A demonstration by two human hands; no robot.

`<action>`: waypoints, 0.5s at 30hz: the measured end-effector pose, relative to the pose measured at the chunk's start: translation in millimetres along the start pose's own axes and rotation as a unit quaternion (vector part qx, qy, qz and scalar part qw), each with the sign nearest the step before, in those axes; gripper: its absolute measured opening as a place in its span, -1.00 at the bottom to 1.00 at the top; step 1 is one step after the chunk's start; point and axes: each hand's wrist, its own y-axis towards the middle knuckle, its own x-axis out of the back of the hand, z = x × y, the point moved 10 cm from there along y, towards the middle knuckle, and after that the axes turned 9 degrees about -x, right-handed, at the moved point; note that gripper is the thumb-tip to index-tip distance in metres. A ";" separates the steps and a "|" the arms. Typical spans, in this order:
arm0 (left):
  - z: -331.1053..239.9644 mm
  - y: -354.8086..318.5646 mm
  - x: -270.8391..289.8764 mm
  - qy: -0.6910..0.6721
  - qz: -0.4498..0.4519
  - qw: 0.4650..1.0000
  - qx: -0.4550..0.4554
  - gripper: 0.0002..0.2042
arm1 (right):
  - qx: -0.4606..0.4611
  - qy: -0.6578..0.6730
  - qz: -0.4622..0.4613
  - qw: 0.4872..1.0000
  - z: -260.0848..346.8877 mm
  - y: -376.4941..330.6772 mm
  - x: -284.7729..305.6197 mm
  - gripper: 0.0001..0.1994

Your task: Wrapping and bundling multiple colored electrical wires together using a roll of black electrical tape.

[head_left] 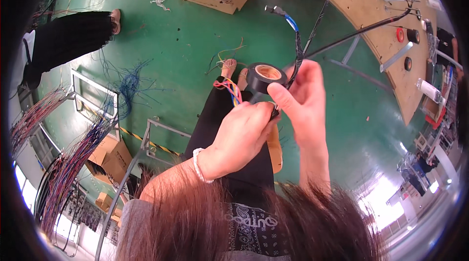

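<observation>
My left hand (239,134) is closed around a wire harness, and its loose pink, yellow and blue wire ends (230,86) stick out past the knuckles. A roll of black electrical tape (257,80) sits between the hands. The thumb of my right hand (308,109) presses against the roll's edge, with the fingers curled behind. Beside the roll runs the black-wrapped part of the harness (299,46). One branch of it ends in blue wires (291,22) with dark connectors; another black strand (323,9) stretches up and away. The fingertips of my left hand are hidden.
A wooden workbench (361,12) curves along the right, carrying tape rolls (413,36) and white holders. An open cardboard box (210,1) stands ahead. At left hang thick wire bundles (73,163) near metal frames (117,100). Another person's legs (73,36) show upper left.
</observation>
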 end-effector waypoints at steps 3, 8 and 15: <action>8.1 -8.0 -4.6 -0.088 0.009 0.994 0.058 -0.89 | -0.058 0.163 0.118 0.978 -36.0 9.4 -17.8 -0.58; 11.6 -5.8 -0.3 0.059 0.024 0.998 -0.019 -0.82 | 0.053 0.087 0.046 0.994 -25.0 -32.0 3.2 -0.69; -5.1 -9.7 1.1 0.132 0.011 0.987 -0.090 -0.83 | -0.023 -0.136 -0.062 0.988 15.5 -22.8 -2.4 -0.57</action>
